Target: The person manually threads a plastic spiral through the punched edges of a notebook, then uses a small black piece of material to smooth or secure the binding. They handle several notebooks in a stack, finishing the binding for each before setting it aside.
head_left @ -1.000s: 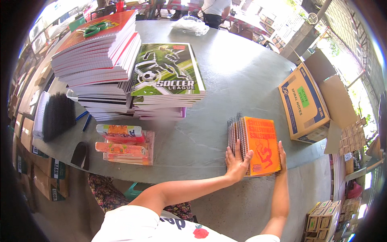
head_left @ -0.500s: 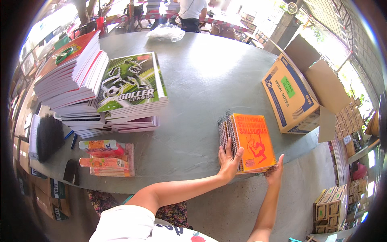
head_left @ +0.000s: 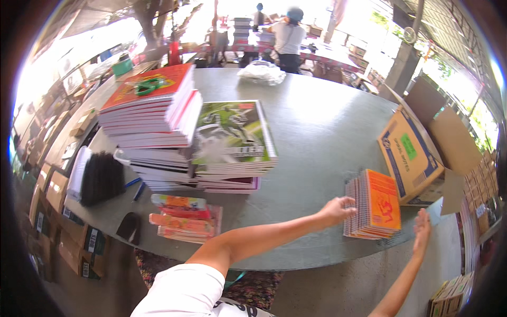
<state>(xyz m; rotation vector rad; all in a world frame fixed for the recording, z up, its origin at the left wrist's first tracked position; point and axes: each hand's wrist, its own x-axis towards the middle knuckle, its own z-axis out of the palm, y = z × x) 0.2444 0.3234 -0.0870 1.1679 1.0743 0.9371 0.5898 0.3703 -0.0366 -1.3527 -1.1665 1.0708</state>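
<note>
A stack of spiral notebooks (head_left: pixel 384 203) with orange covers lies near the table's front edge on the right, its wire spines facing left. My left hand (head_left: pixel 338 210) is beside those spines, fingers loosely bent and apart, holding nothing. To the right of the stack, my right hand (head_left: pixel 422 227) is held upright with its fingers stretched out, a gap between it and the covers. Just behind the notebooks stands a cardboard box (head_left: pixel 409 158) with its flaps up.
On the left rise tall piles of notebooks, one red-topped (head_left: pixel 148 95), one with a green soccer cover (head_left: pixel 232 132). Pink packs (head_left: pixel 185 217), a black brush (head_left: pixel 103 178) and blue pens (head_left: pixel 139 191) lie nearer. Clear plastic (head_left: pixel 262 73) sits at the far edge. A person (head_left: pixel 289 42) stands beyond.
Both hands have come off the notebook stack, the left to its left side and the right to its right. The whole view has swung, so things appear farther right and lower.
</note>
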